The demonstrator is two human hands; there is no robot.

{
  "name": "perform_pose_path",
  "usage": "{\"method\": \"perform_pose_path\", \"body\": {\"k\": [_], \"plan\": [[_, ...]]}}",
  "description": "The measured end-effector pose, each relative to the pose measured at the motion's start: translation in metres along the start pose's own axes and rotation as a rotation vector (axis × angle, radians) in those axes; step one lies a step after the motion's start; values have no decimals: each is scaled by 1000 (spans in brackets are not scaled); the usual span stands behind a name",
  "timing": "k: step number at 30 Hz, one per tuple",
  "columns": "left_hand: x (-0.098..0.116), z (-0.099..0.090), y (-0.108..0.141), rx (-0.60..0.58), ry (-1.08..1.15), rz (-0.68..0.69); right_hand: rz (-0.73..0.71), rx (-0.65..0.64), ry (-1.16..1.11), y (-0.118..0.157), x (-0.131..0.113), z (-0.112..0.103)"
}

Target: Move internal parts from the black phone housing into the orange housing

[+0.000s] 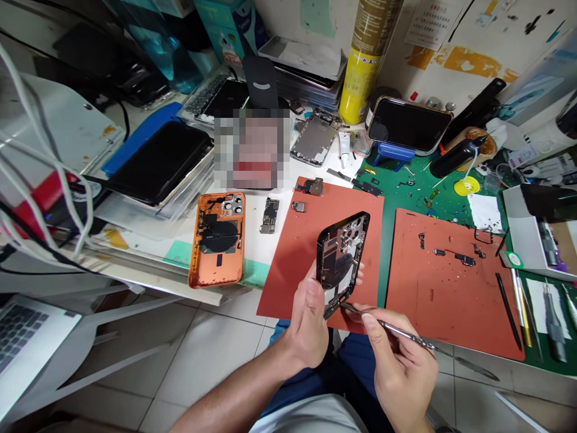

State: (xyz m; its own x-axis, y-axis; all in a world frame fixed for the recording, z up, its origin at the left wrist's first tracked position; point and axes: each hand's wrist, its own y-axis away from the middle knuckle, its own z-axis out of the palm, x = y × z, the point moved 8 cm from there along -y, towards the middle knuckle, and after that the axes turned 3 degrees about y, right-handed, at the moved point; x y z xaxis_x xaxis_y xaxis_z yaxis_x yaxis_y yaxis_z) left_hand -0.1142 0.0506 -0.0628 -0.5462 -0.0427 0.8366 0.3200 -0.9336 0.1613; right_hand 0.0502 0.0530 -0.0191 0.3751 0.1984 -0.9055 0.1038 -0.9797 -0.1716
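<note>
My left hand (pixel 311 322) is closed around a black phone housing (pixel 339 264), held tilted above the red mat with its inner side showing. In my right hand (pixel 401 367) is a thin metal spudger (pixel 401 332), gripped like a pen. Its tip meets the lower edge of the housing, beside a small dark part at the corner; whether it touches that part I cannot tell. To the left lies an orange phone housing (pixel 229 255), inner side up, with a black round pad in it. A small logic board (pixel 270 215) rests between the orange housing and the red mat.
Small phone parts lie on the left red mat (pixel 288 270) and the right red mat (pixel 451 300). Behind are a phone (pixel 408 123) on a blue stand and a yellow spray can (pixel 360 84). Tools, among them a black stick (pixel 508 311), line the right side. White cables (pixel 58 162) hang left.
</note>
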Motion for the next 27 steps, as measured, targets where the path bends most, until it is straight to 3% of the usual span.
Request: {"method": "perform_pose_path", "body": {"k": [5, 9, 19, 27], "plan": [[-3, -1, 0, 19, 36, -1, -135, 16, 52, 2, -10, 3], [-3, -2, -2, 57, 46, 15, -245, 139, 57, 17, -9, 6], [0, 1, -4, 217, 42, -14, -348, 363, 169, 43, -15, 16], [-1, 1, -5, 288, 100, -46, -423, 369, 267, 47, -20, 21]]}}
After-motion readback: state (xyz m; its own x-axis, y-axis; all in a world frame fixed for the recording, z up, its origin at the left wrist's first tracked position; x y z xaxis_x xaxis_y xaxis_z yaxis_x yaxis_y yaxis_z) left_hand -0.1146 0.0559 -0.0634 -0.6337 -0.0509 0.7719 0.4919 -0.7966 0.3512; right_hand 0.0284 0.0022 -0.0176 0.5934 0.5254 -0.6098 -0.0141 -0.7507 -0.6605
